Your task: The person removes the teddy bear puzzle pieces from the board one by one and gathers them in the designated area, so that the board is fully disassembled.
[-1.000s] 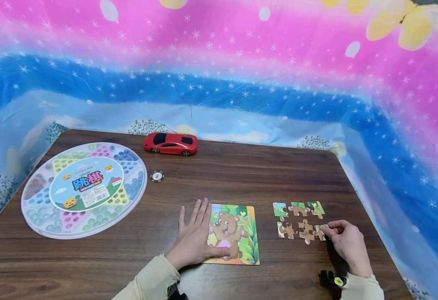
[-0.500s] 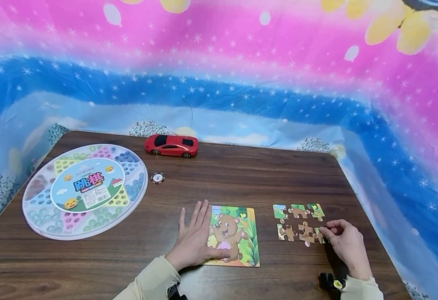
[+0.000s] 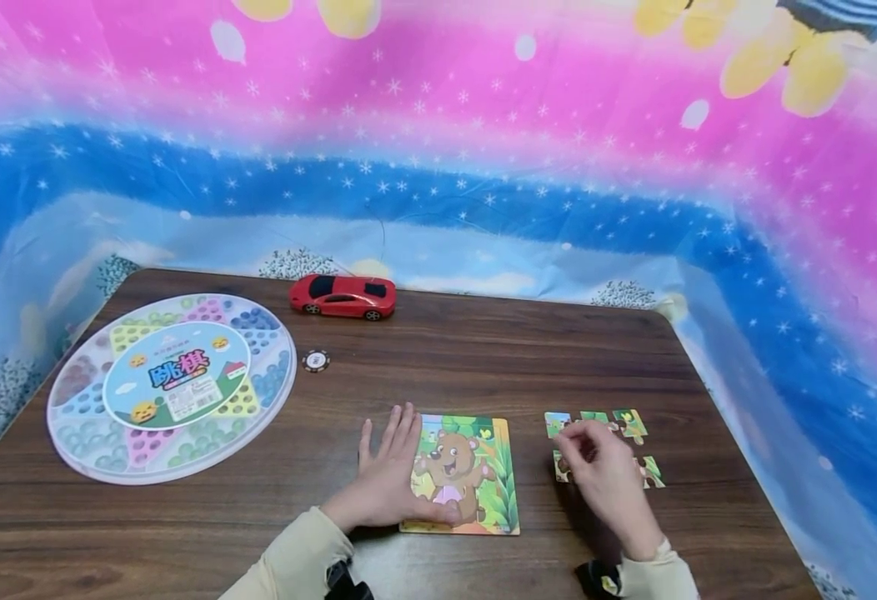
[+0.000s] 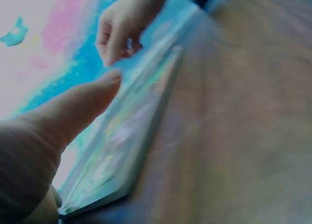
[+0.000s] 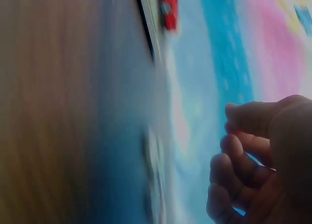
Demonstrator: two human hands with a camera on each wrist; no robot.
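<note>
We see the left hand (image 3: pixel 388 483) lying flat, fingers straight and spread, on the left edge of the bear puzzle board (image 3: pixel 467 475), the thumb pressing across the board's lower part; nothing is gripped. In the left wrist view the thumb (image 4: pixel 73 107) rests along the board's (image 4: pixel 126 136) edge. Just right of the board, the right hand (image 3: pixel 602 479) hovers over the loose puzzle pieces (image 3: pixel 629 423), fingers curled down toward them. We cannot tell whether it pinches a piece. The right wrist view shows curled fingers (image 5: pixel 234 160), blurred. Beyond the board stands a red toy car (image 3: pixel 343 297).
</note>
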